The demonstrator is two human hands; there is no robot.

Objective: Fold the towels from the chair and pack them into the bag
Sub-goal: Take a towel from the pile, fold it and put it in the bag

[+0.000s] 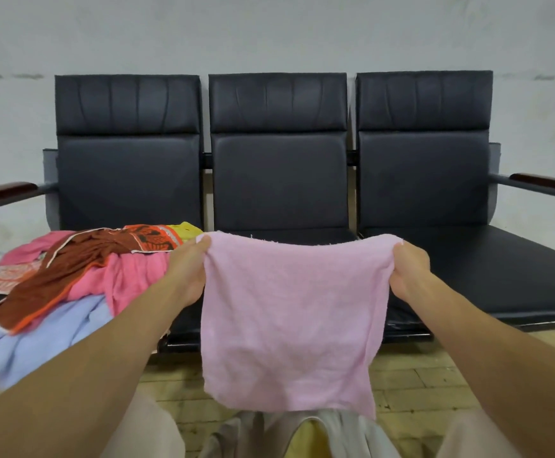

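Soft, even indoor light leaves the wall [269, 31] pale and puts a dull sheen on the black seats [487, 259]; shadows are faint. Wide-angle distortion bends the armrests [3, 190] near the edges, and the towels [38, 335] at lower left look slightly blurred.

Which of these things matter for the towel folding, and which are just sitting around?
In the job: light pink towel, pinched by left hand and right hand; towel pile on the chair; pale cloth below, probably the bag.
Just there: wooden armrests, floor, wall.
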